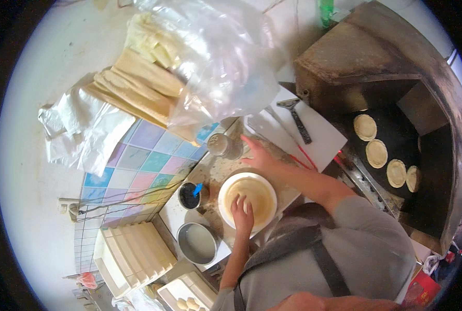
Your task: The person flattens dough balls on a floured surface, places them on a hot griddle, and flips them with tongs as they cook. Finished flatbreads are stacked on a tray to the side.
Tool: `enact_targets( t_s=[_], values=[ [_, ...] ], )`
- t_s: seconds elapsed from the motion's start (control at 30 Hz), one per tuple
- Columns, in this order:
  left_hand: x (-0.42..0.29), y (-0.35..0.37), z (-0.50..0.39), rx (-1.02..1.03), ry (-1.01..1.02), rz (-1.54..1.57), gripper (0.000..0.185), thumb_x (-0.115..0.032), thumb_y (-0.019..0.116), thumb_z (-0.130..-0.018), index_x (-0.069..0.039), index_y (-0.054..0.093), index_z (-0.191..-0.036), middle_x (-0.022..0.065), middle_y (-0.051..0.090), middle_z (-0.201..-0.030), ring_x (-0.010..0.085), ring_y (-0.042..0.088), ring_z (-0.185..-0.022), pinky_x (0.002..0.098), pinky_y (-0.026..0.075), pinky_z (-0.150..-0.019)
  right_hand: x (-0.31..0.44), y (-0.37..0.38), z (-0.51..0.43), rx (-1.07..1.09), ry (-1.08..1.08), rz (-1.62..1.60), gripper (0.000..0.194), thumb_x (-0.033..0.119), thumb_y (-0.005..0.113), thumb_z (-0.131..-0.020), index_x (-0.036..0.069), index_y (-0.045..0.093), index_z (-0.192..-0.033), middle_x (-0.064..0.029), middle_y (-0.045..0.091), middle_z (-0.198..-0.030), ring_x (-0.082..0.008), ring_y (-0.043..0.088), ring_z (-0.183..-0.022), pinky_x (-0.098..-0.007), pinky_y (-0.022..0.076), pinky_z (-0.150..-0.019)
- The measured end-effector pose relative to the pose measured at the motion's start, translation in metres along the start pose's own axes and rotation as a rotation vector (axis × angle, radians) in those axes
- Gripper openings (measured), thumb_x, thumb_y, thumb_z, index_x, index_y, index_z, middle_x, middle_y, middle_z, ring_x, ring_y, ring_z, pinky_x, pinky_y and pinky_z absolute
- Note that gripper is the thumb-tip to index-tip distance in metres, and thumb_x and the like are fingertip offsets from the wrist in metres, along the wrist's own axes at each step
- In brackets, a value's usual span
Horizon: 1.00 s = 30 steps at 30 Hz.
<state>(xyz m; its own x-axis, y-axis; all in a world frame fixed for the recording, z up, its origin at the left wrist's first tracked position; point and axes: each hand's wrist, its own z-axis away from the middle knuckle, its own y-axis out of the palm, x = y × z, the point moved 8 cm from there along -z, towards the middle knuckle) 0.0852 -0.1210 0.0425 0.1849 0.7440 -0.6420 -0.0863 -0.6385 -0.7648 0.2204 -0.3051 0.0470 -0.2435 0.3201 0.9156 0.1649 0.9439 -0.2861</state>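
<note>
My left hand (243, 213) is over a round white bowl (273, 208), fingers bent and somewhat apart above its tan contents. Whether the fingertips press into the contents, I cannot tell. My right hand (259, 153) reaches across the far side of the bowl with fingers spread and nothing visible in it. Its fingertips are close to a clear jar with a greyish lid (220, 144); contact is not certain. Left of the bowl stand a cup of dark stuff (189, 196) with a blue handle (197, 189) in it, and a metal pot (180, 241) holding whitish liquid.
A hot griddle (386, 116) with several flat breads (376, 153) lies to the right. A black scraper (299, 122) and a red-handled tool (308, 157) rest on a white board (324, 136). Stacked cream trays (137, 256), hanging cables (133, 200) and a plastic bag (231, 58) border the counter.
</note>
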Motion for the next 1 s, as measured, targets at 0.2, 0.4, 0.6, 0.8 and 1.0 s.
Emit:
enact_targets(
  t_s=[0.2,0.4,0.6,0.8,1.0],
  values=[
    [0.046,-0.021,0.051,0.075,-0.082,-0.012,0.033,-0.014,0.059,-0.083,-0.008,0.057,-0.115,0.0201,0.044,-0.128,0.0377,0.04,-0.119,0.0444,0.032,-0.101,0.005,0.06,-0.048,-0.012,0.275,-0.038,0.09,0.026,0.082,-0.057,0.0,0.035,-0.13,-0.0216,0.047,-0.124,-0.0345,0.046,-0.116,-0.0391,0.0365,-0.099],
    [0.045,-0.027,0.016,0.11,-0.028,-0.099,0.033,-0.016,0.059,-0.084,-0.007,0.057,-0.115,0.0202,0.041,-0.13,0.0364,0.036,-0.123,0.0451,0.028,-0.103,0.041,-0.114,0.073,-0.104,0.278,-0.072,0.101,0.034,0.081,-0.059,-0.003,0.025,-0.135,-0.0242,0.047,-0.124,-0.0323,0.049,-0.115,-0.0395,0.0375,-0.098],
    [-0.017,0.035,-0.02,0.226,0.215,-0.117,0.033,-0.017,0.054,-0.085,-0.002,0.056,-0.115,0.0226,0.036,-0.133,0.0426,0.027,-0.126,0.0519,0.025,-0.104,-0.024,-0.334,0.282,-0.42,0.989,0.33,0.099,0.041,0.076,-0.061,-0.004,0.025,-0.134,-0.0258,0.046,-0.125,-0.0358,0.052,-0.11,-0.0425,0.0429,-0.09],
    [-0.079,0.112,-0.038,0.314,0.359,-0.411,0.033,-0.019,0.056,-0.082,-0.006,0.058,-0.112,0.0223,0.031,-0.138,0.0478,0.023,-0.128,0.0603,0.023,-0.102,-0.06,-0.407,0.326,-0.375,0.977,0.722,0.095,0.04,0.075,-0.061,0.006,0.028,-0.137,-0.0239,0.05,-0.115,-0.0377,0.056,-0.099,-0.0459,0.0462,-0.082],
    [-0.094,0.152,-0.041,0.416,0.19,-0.633,0.035,-0.023,0.053,-0.082,-0.008,0.058,-0.114,0.0198,0.027,-0.141,0.0484,0.016,-0.132,0.065,0.02,-0.101,-0.093,-0.431,0.323,-0.221,1.05,0.897,0.094,0.041,0.077,-0.064,0.012,0.027,-0.138,-0.0201,0.046,-0.12,-0.0366,0.052,-0.103,-0.048,0.0453,-0.083]
  ],
)
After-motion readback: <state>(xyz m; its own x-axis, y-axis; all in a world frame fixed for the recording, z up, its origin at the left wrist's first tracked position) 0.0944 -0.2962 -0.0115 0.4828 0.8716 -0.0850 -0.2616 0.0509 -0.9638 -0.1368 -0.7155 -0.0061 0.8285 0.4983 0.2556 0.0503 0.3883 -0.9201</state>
